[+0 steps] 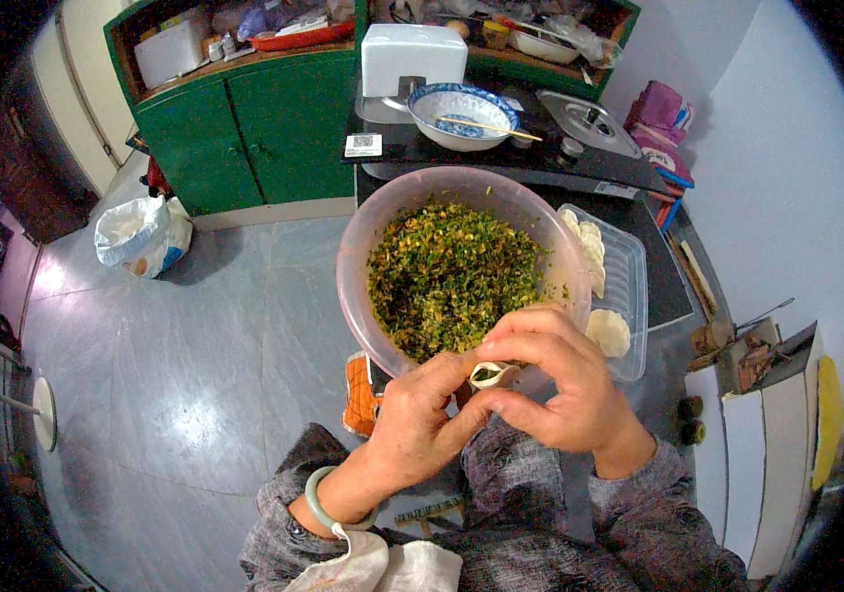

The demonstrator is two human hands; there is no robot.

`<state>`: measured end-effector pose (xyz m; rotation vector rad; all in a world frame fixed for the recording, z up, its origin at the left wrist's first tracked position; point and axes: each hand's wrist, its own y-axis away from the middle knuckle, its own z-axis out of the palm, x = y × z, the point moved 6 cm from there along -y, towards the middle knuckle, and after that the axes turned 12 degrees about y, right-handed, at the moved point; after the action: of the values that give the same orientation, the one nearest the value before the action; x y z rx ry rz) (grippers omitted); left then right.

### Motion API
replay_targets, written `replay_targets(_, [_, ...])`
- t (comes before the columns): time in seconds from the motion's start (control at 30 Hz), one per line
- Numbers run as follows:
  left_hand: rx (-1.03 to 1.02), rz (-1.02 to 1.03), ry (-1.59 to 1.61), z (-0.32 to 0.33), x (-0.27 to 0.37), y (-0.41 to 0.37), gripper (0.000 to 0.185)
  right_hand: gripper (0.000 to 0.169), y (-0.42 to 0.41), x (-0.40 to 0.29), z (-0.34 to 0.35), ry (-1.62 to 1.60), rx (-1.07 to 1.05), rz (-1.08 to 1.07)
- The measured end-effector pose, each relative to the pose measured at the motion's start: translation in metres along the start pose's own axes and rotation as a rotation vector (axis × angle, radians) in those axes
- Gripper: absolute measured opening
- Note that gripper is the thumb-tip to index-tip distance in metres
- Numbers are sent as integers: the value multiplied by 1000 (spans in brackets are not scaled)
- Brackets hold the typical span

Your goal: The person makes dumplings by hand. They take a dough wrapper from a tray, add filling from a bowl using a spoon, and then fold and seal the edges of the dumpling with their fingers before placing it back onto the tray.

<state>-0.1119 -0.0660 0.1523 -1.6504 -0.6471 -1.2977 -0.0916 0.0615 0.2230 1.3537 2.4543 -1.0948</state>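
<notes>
Between my two hands is a dumpling (490, 375), its pale wrapper folded around green filling and still gaping at the side facing me. My left hand (429, 407) pinches it from the left, and my right hand (566, 381) grips it from the right with curled fingers. Just beyond them stands a large translucent pink basin (351, 259) holding chopped green and yellow filling (459, 281). To its right, a clear plastic tray (629, 259) carries a row of overlapping pale dough pieces (589, 248) and one round piece (608, 333) near my right hand.
A blue-and-white bowl (459, 118) with chopsticks (492, 129) sits on the black stove top (392, 152), beside a metal lid (590, 122). Behind are green cabinets (200, 140). A white bag (142, 235) stands on the floor at left; an orange quilted cloth (359, 394) hangs below the basin.
</notes>
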Motion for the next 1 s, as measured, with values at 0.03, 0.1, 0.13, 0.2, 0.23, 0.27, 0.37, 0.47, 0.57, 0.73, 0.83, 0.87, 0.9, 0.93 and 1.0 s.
replay_targets(0.03, [-4, 2, -2, 0, -2, 0, 27, 32, 0, 1, 2, -22, -27, 10])
replay_targets(0.1, [-8, 7, -9, 0, -2, 1, 26, 34, 0, 4, 7, -63, -81, 31])
replay_targets(0.13, [-9, 10, -14, 0, -1, 0, 26, 33, 1, 6, 8, -80, -76, 47])
replay_targets(0.2, [2, 59, -22, 0, 1, -1, 27, 31, 3, 9, 12, -116, -66, 79])
replay_targets(0.23, [13, 104, -26, 0, 2, -1, 28, 29, 4, 9, 13, -125, -53, 81])
replay_targets(0.27, [25, 149, -30, 0, 3, -1, 30, 26, 4, 9, 13, -135, -39, 82])
replay_targets(0.37, [53, 141, -4, 0, 1, -1, 29, 21, 5, 10, 15, -162, -12, 99])
replay_targets(0.47, [57, 114, 3, 0, -1, -1, 30, 18, 6, 11, 17, -206, 7, 138])
replay_targets(0.57, [71, 97, -7, -1, 3, -2, 31, 17, 6, 10, 16, -184, 20, 94])
replay_targets(0.73, [58, 87, -14, -1, 6, -3, 32, 16, 4, 5, 13, -143, 50, -6])
replay_targets(0.83, [49, 100, -11, -1, 7, -3, 32, 17, 4, 5, 12, -136, 61, -34])
replay_targets(0.87, [43, 103, -11, -1, 7, -3, 32, 17, 4, 6, 13, -130, 63, -44])
replay_targets(0.9, [44, 84, -9, -1, 6, -3, 33, 18, 4, 6, 13, -124, 64, -54])
replay_targets(0.93, [45, 65, -8, -2, 5, -3, 33, 21, 4, 7, 13, -125, 53, -27])
replay_targets(1.0, [46, 48, 31, -3, 2, -3, 34, 25, 4, 6, 13, -130, 28, 23])
